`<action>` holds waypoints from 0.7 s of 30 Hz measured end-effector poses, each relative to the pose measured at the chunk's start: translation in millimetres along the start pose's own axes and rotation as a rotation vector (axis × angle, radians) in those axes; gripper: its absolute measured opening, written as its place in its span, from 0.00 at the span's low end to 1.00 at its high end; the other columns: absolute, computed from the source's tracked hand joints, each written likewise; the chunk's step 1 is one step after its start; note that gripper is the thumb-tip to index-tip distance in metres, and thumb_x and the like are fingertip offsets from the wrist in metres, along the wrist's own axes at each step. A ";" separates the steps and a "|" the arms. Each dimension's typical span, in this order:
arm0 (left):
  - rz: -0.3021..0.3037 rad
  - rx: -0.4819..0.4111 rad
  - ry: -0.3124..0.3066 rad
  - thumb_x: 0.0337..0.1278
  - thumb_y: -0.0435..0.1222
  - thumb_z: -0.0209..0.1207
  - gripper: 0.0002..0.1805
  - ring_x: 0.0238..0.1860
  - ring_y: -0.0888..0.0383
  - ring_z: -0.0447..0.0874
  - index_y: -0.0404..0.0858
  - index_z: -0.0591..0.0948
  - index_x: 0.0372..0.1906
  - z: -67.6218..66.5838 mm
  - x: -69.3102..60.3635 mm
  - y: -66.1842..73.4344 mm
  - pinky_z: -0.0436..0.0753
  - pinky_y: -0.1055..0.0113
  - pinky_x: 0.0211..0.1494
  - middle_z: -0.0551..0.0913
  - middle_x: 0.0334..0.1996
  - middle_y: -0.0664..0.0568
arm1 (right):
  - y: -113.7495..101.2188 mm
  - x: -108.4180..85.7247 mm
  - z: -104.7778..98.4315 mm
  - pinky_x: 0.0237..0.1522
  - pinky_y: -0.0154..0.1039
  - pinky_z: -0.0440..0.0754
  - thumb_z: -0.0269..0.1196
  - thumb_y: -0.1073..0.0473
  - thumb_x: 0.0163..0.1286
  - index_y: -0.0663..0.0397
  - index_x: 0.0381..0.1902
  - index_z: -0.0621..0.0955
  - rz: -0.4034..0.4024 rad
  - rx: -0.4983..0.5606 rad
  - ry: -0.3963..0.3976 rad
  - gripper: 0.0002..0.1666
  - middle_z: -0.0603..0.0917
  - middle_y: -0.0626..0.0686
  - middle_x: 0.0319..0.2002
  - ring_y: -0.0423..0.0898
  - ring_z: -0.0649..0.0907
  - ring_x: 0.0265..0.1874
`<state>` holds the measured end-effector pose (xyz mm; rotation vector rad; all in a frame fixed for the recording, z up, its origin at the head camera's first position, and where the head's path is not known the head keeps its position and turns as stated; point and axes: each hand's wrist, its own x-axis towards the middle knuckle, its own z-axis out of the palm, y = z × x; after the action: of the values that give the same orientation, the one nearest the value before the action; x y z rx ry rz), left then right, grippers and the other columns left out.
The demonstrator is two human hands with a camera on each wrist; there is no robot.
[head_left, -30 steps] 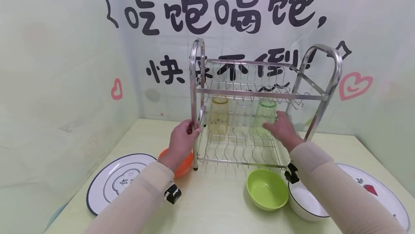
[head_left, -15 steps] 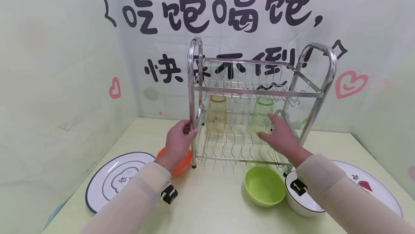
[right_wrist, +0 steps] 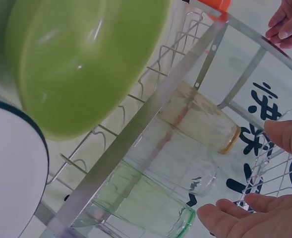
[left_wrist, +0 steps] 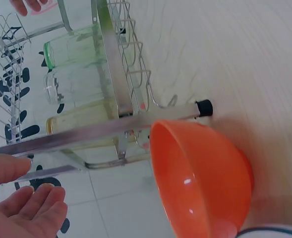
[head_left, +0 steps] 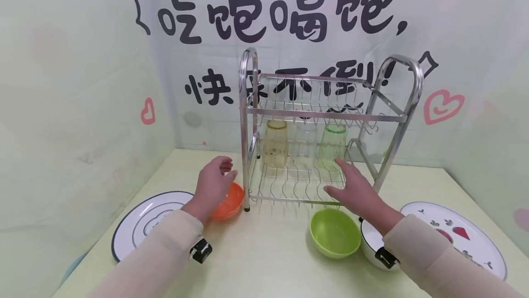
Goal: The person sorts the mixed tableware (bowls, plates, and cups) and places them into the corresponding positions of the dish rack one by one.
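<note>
A two-tier metal dish rack (head_left: 326,115) stands on the table. On its lower tier a yellowish glass (head_left: 275,144), a clear glass (head_left: 305,144) and a green glass (head_left: 333,144) stand in a row. Left of the rack's front post is my left hand (head_left: 211,187), fingers loosely bent and apart from the metal. It hovers over an orange bowl (head_left: 229,201). My right hand (head_left: 358,193) is in front of the lower tier near the green glass, thumb and fingers spread, holding nothing. Below it sits a green bowl (head_left: 334,233).
A white bowl with a dark rim (head_left: 371,240) stands right of the green bowl, partly behind my right sleeve. A white plate with strawberry pictures (head_left: 475,243) lies at the far right. At the left lies a blue-rimmed white plate (head_left: 132,231), partly covered by my left arm.
My left hand has let go of the rack's post and moved left and toward me. My right hand has drawn back from beside the green glass, down and toward me. The glasses stay put.
</note>
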<state>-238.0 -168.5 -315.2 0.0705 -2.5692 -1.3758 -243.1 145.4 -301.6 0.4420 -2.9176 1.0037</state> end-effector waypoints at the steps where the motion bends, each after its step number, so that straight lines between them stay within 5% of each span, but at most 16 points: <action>1: -0.001 0.011 0.002 0.65 0.31 0.55 0.22 0.60 0.43 0.73 0.31 0.70 0.62 -2.9 -0.4 -1.7 0.74 0.51 0.63 0.75 0.58 0.38 | 0.4 -3.0 0.5 0.66 0.65 0.57 0.62 0.55 0.66 0.65 0.74 0.51 -0.005 -0.006 0.001 0.47 0.54 0.69 0.72 0.68 0.55 0.70; 21: -0.237 0.158 -0.039 0.67 0.33 0.51 0.23 0.58 0.37 0.70 0.27 0.66 0.63 -32.5 -4.4 -35.1 0.76 0.47 0.59 0.70 0.61 0.32 | -5.2 -44.7 19.7 0.62 0.63 0.66 0.70 0.57 0.58 0.63 0.70 0.63 -0.182 -0.092 0.085 0.45 0.67 0.66 0.67 0.66 0.67 0.65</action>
<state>-228.7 -213.9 -327.6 0.3897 -2.7708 -1.2552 -197.5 141.1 -319.3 0.6300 -2.7742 0.8395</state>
